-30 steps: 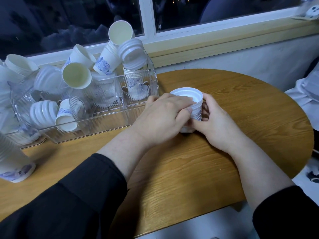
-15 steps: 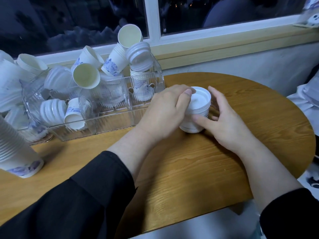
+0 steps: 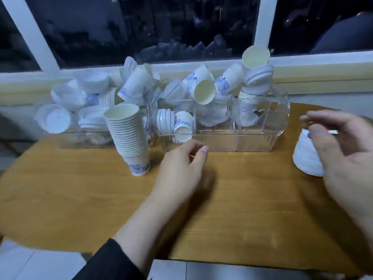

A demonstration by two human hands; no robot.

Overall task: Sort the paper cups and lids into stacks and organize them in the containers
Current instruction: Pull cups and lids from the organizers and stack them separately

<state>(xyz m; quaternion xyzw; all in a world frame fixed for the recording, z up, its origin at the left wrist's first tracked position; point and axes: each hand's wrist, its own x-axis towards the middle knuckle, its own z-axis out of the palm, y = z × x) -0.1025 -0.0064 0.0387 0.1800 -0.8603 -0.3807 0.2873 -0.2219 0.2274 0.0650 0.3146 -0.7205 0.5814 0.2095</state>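
Observation:
A stack of white lids [image 3: 305,156] stands on the round wooden table [image 3: 80,199] at the far right. My right hand [image 3: 347,158] hovers beside and partly in front of it, blurred, fingers spread and holding nothing. My left hand [image 3: 181,170] is at the table's middle, just in front of the clear container [image 3: 222,142], with its fingers loosely curled and empty. A tall stack of paper cups [image 3: 129,136] with a blue pattern stands upright to the left of that hand. Loose cups and lid stacks are piled in and over the containers.
A second clear container [image 3: 96,141] heaped with lids and cups sits at the back left, touching the first. Behind both runs the window sill [image 3: 323,75] under a dark window. The table's front edge is close to my arms.
Both hands have let go of the lid stack, which now stands alone at the right. My view has swung left. The left hand moved left toward the container; the right hand lifted off.

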